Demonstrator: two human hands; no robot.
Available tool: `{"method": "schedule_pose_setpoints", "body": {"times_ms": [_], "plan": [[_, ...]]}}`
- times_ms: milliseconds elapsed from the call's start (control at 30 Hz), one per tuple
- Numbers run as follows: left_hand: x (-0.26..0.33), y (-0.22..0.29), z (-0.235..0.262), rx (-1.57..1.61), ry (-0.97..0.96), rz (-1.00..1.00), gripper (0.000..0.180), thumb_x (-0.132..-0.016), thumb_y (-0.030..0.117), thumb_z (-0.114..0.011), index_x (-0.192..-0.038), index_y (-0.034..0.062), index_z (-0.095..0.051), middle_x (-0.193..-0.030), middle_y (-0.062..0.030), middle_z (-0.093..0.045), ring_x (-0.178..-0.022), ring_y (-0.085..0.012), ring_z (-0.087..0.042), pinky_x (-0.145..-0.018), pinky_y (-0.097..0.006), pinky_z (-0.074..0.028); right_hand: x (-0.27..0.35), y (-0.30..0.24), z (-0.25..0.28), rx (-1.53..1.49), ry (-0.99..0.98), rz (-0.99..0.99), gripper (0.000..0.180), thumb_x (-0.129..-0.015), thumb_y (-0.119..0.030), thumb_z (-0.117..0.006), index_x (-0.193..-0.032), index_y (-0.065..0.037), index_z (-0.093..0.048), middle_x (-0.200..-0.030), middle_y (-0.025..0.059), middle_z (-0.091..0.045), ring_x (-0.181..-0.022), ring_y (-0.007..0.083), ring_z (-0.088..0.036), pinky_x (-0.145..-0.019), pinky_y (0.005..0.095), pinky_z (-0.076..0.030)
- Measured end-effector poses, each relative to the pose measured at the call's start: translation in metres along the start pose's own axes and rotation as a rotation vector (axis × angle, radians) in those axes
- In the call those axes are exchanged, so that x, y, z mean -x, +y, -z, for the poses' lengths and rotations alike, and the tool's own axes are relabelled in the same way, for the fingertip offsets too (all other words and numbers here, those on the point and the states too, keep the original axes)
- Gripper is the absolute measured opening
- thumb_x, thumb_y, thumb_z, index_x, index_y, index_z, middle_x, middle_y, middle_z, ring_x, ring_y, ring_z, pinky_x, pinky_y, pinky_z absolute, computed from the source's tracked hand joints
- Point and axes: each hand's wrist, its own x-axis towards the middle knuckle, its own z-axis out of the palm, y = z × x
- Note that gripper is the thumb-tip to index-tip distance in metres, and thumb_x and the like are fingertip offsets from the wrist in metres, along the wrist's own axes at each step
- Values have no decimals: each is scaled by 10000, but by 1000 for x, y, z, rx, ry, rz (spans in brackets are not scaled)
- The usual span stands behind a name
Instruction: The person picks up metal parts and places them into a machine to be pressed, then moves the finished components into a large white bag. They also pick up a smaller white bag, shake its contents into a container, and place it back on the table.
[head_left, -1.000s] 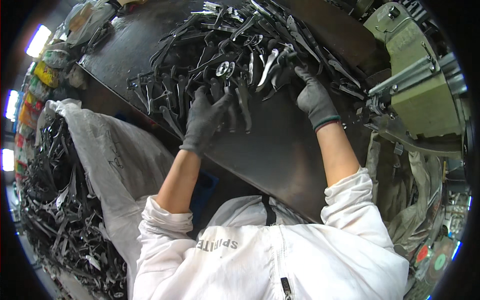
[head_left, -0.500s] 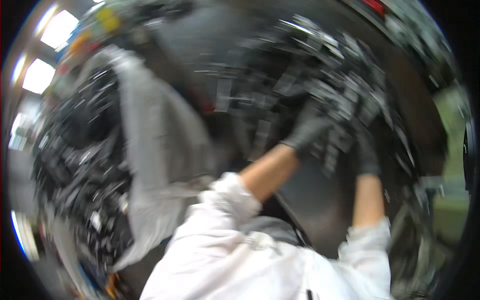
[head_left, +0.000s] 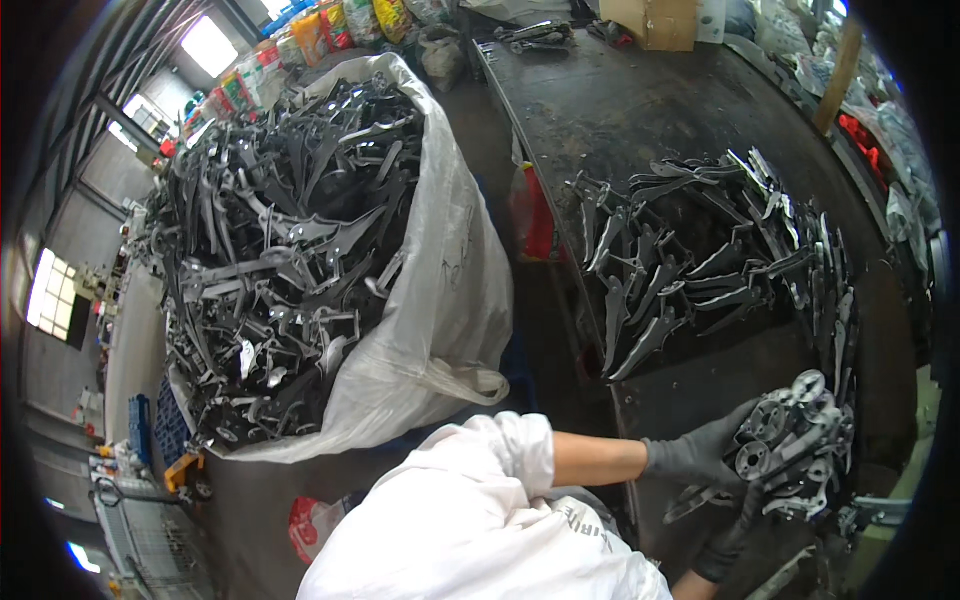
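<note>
A clump of grey metal brackets (head_left: 790,440) with round, ringed ends sits at the lower right of the dark tabletop. My left hand (head_left: 700,450), in a dark grey glove, grips the clump's left side, with some fingertips hidden behind the parts. My right hand (head_left: 738,535), gloved too, closes on its near lower edge; the parts partly cover its fingers. Beside the hands, a loose flat metal part (head_left: 697,502) lies on the table. Farther up, long curved metal brackets (head_left: 690,265) are spread in a loose ring.
A big white woven sack (head_left: 450,290), heaped with similar dark metal parts (head_left: 290,240), stands to the left. The table (head_left: 620,110) has a cardboard box (head_left: 665,22) at its far end. A red bag (head_left: 535,212) hangs by the table's left edge.
My view has swung, so the sack and table now show sharply. Both hands have moved from the spread brackets to the table's near right, with a clump of brackets between them.
</note>
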Motion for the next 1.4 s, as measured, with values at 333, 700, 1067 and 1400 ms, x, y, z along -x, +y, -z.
{"method": "schedule_pose_setpoints", "body": {"times_ms": [333,700,1067,1400], "plan": [[65,30,-1,-42,-50,-44,1256,-721,221,-911,-1629,43,-62,-1501,-212,-496,-1389,-289,-505,-1190,-397,-406,34,26,37,-117,-116,-195,565,-1003,-277,-616,-1468,27,-513,-1464,170,-561,-1333,297,-554,-1089,442,-483],[244,163,63,-642,371,-511,886,-859,259,-837,-1509,-3,-294,-1368,-188,-588,-1291,-301,-580,-1071,-380,-494,129,-45,-178,304,-609,166,812,-989,-186,-677,-1629,-49,-196,-1566,141,-423,-1359,240,-505,-1075,391,-488],[599,572,278,-781,1549,-160,527,-1056,453,-463,-1364,57,-627,-907,-84,-700,-737,-165,-653,-615,-301,-504,289,-184,-520,231,-1848,534,703,-986,-270,-724,-1541,16,-401,-1360,184,-620,-1250,250,-607,-1043,352,-516],[826,520,494,-1786,1211,1328,501,-874,370,-755,-1224,18,-688,-1174,-173,-740,-953,-385,-736,-816,-430,-591,89,-105,-317,494,-1171,-403,595,-1006,-149,-657,-1543,-35,-430,-1409,135,-592,-1276,223,-594,-1074,396,-501]]}}
